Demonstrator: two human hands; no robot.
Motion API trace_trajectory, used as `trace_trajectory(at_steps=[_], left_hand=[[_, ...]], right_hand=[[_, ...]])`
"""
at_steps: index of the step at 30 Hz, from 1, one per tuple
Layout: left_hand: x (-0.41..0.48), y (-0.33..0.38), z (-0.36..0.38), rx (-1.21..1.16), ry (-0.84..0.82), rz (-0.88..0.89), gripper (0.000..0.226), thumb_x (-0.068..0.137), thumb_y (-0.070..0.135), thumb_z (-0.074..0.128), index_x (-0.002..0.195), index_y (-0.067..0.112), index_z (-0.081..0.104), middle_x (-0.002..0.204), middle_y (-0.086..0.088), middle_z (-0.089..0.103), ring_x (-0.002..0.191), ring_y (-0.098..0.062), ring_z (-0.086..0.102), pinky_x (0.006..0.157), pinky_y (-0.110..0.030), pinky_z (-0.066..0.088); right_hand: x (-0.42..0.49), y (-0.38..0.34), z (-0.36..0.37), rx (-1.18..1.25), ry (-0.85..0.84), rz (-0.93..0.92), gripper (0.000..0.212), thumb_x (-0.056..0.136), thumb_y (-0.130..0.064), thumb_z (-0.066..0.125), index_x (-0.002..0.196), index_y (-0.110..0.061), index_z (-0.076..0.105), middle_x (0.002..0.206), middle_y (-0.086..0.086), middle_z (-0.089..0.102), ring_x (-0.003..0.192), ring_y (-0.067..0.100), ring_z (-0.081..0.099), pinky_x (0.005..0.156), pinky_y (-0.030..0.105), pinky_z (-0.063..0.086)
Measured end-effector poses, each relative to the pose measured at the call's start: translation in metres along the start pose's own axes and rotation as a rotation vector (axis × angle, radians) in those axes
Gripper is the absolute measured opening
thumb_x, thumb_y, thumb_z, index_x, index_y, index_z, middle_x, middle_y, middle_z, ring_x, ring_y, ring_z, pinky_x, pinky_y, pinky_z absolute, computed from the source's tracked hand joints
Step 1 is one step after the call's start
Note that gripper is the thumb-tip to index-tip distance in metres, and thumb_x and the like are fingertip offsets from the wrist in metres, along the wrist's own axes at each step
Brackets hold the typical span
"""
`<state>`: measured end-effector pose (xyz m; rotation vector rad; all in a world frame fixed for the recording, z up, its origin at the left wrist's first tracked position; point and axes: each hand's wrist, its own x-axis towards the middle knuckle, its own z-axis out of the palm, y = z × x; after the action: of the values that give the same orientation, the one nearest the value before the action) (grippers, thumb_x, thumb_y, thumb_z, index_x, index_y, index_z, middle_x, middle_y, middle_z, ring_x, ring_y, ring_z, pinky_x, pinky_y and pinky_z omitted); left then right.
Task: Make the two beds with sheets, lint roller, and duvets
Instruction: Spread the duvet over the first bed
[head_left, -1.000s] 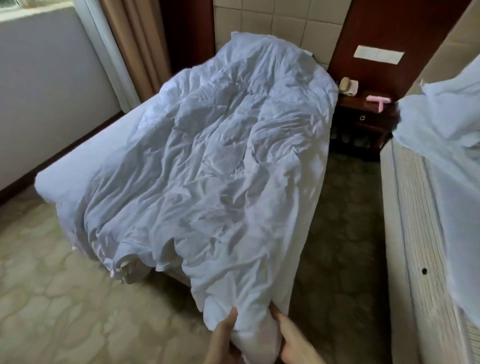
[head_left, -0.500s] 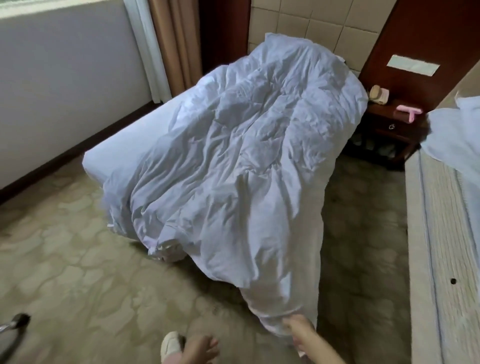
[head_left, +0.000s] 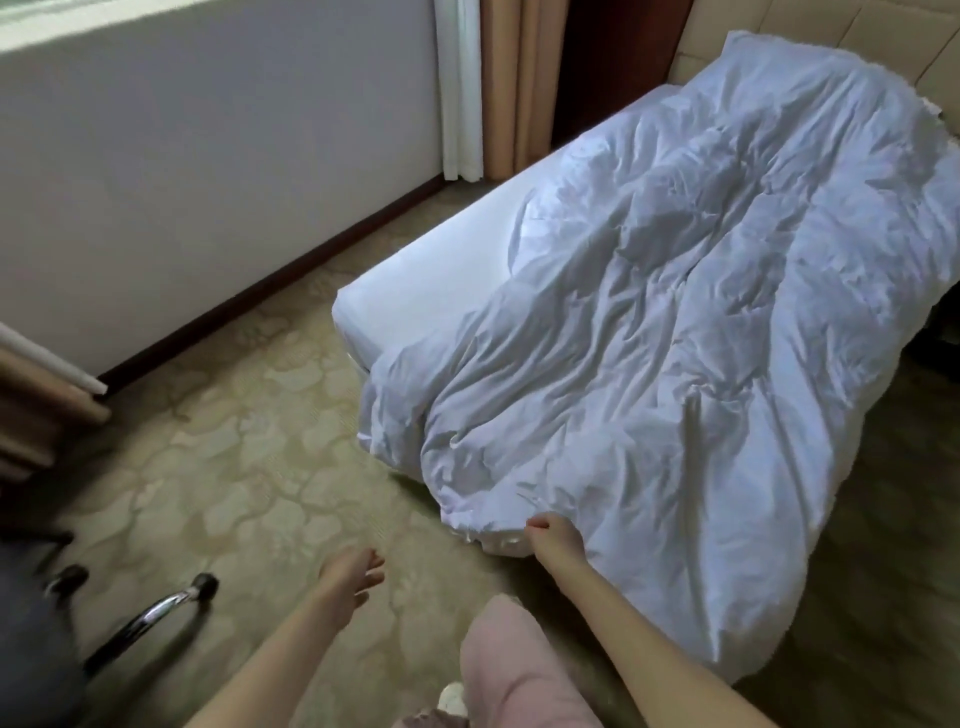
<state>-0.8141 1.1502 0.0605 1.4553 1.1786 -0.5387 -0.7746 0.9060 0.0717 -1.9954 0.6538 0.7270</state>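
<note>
R hand (head_left: 553, 535) tight on duvet (head_left: 701, 312) edge — L hand (head_left: 353, 569) loose over carpet (head_left: 234, 467)

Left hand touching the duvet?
Apart. Head view: left hand hangs open over the carpet, floor visible between it and the duvet; right hand grips its edge.

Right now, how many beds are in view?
1. The bed runs from the frame's middle to the upper right, under the rumpled duvet whose near edge the right hand grips. No second bed shows.
</note>
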Motion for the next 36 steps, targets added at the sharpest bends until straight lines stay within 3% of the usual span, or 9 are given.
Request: trace_trajectory(at_steps=[4, 10, 15, 20, 24, 28, 31, 34, 36], left_hand=[[0.056, 0.079, -0.003, 0.032, -0.013, 0.052, 0.015, 0.096, 0.012, 0.041, 0.094, 0.014, 0.056, 0.099, -0.003, 0.063, 0.069, -0.015, 0.056, 0.063, -0.026, 0.033], [0.168, 0.213, 0.025, 0.334, -0.102, 0.218, 0.005, 0.078, 0.013, 0.053, 0.082, 0.014, 0.053, 0.079, -0.006, 0.053, 0.066, -0.016, 0.046, 0.058, -0.027, 0.03], [0.276, 0.326, 0.076, 0.669, -0.139, 0.266, 0.071, 0.072, 0.02, 0.064, 0.138, 0.008, 0.042, 0.137, -0.011, 0.045, 0.119, -0.025, 0.047, 0.093, -0.03, 0.04], [0.341, 0.387, 0.142, 1.081, -0.343, 0.264, 0.094, 0.056, 0.039, 0.08, 0.135, 0.017, 0.034, 0.129, -0.002, 0.044, 0.123, -0.022, 0.044, 0.096, -0.031, 0.034], [0.361, 0.386, 0.156, 1.431, -0.305, 0.202, 0.05, 0.06, 0.053, 0.072, 0.103, 0.03, 0.058, 0.091, 0.012, 0.061, 0.093, -0.013, 0.058, 0.081, -0.03, 0.036], [0.369, 0.399, 0.135, 1.326, -0.576, 0.197, 0.035, 0.072, 0.043, 0.074, 0.096, 0.024, 0.057, 0.088, 0.01, 0.064, 0.088, -0.01, 0.059, 0.072, -0.018, 0.042], [0.362, 0.412, 0.123, 1.321, -0.733, 0.191, 0.022, 0.08, 0.037, 0.068, 0.096, 0.024, 0.058, 0.088, 0.011, 0.062, 0.092, -0.01, 0.059, 0.065, -0.013, 0.038], [0.359, 0.454, 0.111, 1.319, -0.856, 0.236, 0.027, 0.079, 0.038, 0.069, 0.1, 0.021, 0.064, 0.103, 0.005, 0.066, 0.1, -0.013, 0.06, 0.078, -0.02, 0.045], [0.361, 0.495, 0.098, 1.31, -0.902, 0.281, 0.032, 0.077, 0.041, 0.071, 0.096, 0.015, 0.069, 0.102, 0.001, 0.069, 0.097, -0.014, 0.063, 0.082, -0.027, 0.048]], right_hand=[[0.057, -0.049, 0.009, -0.062, 0.034, 0.008, 0.024, 0.085, -0.006, 0.047, 0.065, -0.019, 0.049, 0.067, -0.001, 0.048, 0.071, 0.017, 0.047, 0.056, 0.026, 0.032], [0.192, -0.131, 0.019, 0.027, 0.049, 0.013, 0.027, 0.093, -0.015, 0.048, 0.116, -0.011, 0.061, 0.109, 0.003, 0.061, 0.093, 0.017, 0.052, 0.075, 0.023, 0.038], [0.287, -0.21, 0.044, 0.135, 0.042, 0.07, 0.015, 0.095, -0.017, 0.05, 0.107, -0.017, 0.059, 0.1, 0.002, 0.06, 0.093, 0.016, 0.054, 0.071, 0.02, 0.042], [0.345, -0.258, 0.073, 0.241, 0.04, 0.16, 0.008, 0.091, -0.011, 0.055, 0.093, -0.017, 0.058, 0.083, -0.006, 0.059, 0.085, 0.016, 0.058, 0.063, 0.01, 0.041], [0.359, -0.272, 0.088, 0.267, 0.087, 0.268, 0.004, 0.088, -0.011, 0.058, 0.089, -0.014, 0.055, 0.079, -0.004, 0.057, 0.074, 0.014, 0.055, 0.056, 0.009, 0.039], [0.353, -0.288, 0.097, 0.345, 0.12, 0.401, 0.027, 0.079, -0.024, 0.07, 0.091, -0.004, 0.055, 0.082, 0.005, 0.056, 0.075, 0.019, 0.055, 0.065, 0.023, 0.042], [0.346, -0.313, 0.104, 0.385, 0.103, 0.501, 0.057, 0.079, -0.035, 0.071, 0.119, -0.004, 0.043, 0.11, 0.006, 0.053, 0.099, 0.021, 0.054, 0.081, 0.027, 0.042], [0.342, -0.359, 0.11, 0.444, 0.176, 0.565, 0.087, 0.081, -0.043, 0.067, 0.143, -0.004, 0.02, 0.138, 0.011, 0.041, 0.124, 0.027, 0.045, 0.096, 0.028, 0.038], [0.344, -0.394, 0.116, 0.477, 0.239, 0.58, 0.082, 0.083, -0.048, 0.064, 0.143, -0.004, 0.026, 0.133, 0.01, 0.048, 0.121, 0.027, 0.048, 0.094, 0.029, 0.039]])
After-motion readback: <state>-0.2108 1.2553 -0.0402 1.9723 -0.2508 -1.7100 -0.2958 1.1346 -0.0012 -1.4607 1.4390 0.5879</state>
